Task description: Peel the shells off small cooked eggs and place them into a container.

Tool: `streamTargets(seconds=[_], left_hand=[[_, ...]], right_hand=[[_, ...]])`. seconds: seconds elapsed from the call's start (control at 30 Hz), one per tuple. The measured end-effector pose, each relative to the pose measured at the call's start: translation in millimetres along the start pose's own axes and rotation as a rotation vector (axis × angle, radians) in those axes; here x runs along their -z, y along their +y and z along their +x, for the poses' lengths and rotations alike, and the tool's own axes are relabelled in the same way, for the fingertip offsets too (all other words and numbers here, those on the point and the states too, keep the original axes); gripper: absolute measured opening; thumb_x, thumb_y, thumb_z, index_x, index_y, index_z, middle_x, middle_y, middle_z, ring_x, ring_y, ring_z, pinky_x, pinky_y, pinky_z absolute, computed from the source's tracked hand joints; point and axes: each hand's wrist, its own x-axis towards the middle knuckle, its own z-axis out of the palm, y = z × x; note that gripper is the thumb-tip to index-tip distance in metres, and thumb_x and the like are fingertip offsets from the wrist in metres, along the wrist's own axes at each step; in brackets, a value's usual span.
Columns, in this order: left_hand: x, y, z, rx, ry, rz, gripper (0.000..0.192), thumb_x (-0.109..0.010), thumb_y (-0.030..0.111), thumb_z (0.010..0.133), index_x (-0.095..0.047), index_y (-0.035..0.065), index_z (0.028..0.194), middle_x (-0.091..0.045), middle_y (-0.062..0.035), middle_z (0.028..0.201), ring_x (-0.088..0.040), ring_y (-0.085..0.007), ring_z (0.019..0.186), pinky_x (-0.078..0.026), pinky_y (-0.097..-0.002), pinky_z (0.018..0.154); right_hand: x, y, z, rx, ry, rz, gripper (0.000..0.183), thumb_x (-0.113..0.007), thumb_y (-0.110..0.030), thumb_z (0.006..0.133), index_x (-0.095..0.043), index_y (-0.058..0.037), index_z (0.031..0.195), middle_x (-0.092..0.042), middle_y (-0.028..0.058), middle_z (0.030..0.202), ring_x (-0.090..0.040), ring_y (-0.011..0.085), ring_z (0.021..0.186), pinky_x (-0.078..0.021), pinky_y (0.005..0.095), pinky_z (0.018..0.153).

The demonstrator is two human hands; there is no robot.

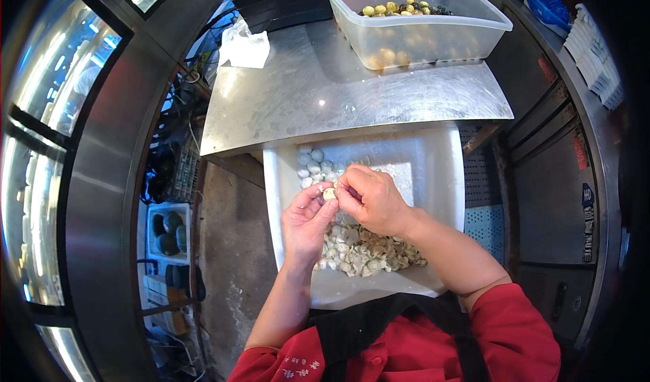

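A small pale egg (330, 194) is pinched between the thumb and fingers of my left hand (308, 219). From the other side, my right hand (373, 199) grips its edge with bent fingers. Both hands are over a large white plastic tub (365, 293). Several unpeeled whitish eggs (314, 166) lie in the tub's far left part, beyond my left hand. Under and in front of my wrists spreads a heap of broken eggshell (368, 252). My fingers partly cover the held egg, so how much shell is on it is unclear.
Above the tub's far end stands a steel table (304, 92). On it are a translucent plastic bin (431, 39) of amber and dark peeled eggs (393, 9), crumpled white paper (245, 44) and stacked black trays (282, 6). Lit glass-door cabinets (45, 67) flank the left; a steel counter (548, 179), the right.
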Motion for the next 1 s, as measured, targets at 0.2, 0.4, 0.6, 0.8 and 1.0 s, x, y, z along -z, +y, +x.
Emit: streamTargets(seconds=[0.2, 0.4, 0.6, 0.8, 1.0], left_hand=[[3, -1, 3, 0.043, 0.009, -0.127, 0.031, -0.060, -0.005, 0.083, -0.055, -0.0021, 0.114, -0.061, -0.0062, 0.096, -0.056, -0.0096, 0.076, -0.046, -0.0210, 0.066], [3, -2, 4, -0.008, 0.022, -0.154, 0.030, -0.058, -0.004, 0.085, -0.054, -0.0012, 0.115, -0.061, -0.0073, 0.098, -0.058, -0.0127, 0.082, -0.047, -0.0237, 0.069], [0, 10, 4, 0.076, -0.025, -0.351, 0.033, -0.052, -0.002, 0.089, -0.049, -0.0004, 0.122, -0.058, -0.0123, 0.112, -0.059, -0.0210, 0.097, -0.050, -0.0279, 0.078], [-3, 6, 1, -0.006, 0.000, -0.203, 0.034, -0.053, -0.005, 0.088, -0.049, -0.0010, 0.121, -0.057, -0.0119, 0.114, -0.058, -0.0183, 0.097, -0.049, -0.0312, 0.086], [-3, -1, 1, -0.075, -0.014, -0.087, 0.034, -0.057, -0.008, 0.084, -0.051, -0.0015, 0.117, -0.057, -0.0095, 0.109, -0.057, -0.0155, 0.098, -0.048, -0.0308, 0.088]], right_hand=[[-4, -3, 0, 0.032, 0.097, -0.049, 0.011, -0.062, -0.003, 0.076, -0.051, -0.0012, 0.076, -0.050, 0.0112, 0.067, -0.052, 0.0243, 0.056, -0.0417, 0.0324, 0.050], [-2, -8, -2, -0.472, -0.002, 0.356, 0.009, -0.058, -0.010, 0.081, -0.055, -0.0008, 0.080, -0.057, 0.0070, 0.069, -0.056, 0.0164, 0.060, -0.0418, 0.0294, 0.049], [9, 0, 3, -0.590, -0.004, 0.465, 0.010, -0.058, -0.008, 0.087, -0.054, -0.0028, 0.079, -0.053, -0.0013, 0.063, -0.050, 0.0045, 0.052, -0.0401, 0.0212, 0.045], [8, -14, 10, -0.636, -0.089, 0.560, 0.007, -0.060, -0.008, 0.087, -0.057, -0.0027, 0.083, -0.053, -0.0020, 0.065, -0.049, 0.0032, 0.054, -0.0395, 0.0205, 0.047], [-1, -7, 2, -0.365, -0.017, 0.294, 0.011, -0.059, -0.009, 0.087, -0.056, -0.0010, 0.080, -0.056, 0.0026, 0.067, -0.051, 0.0076, 0.055, -0.0398, 0.0244, 0.049]])
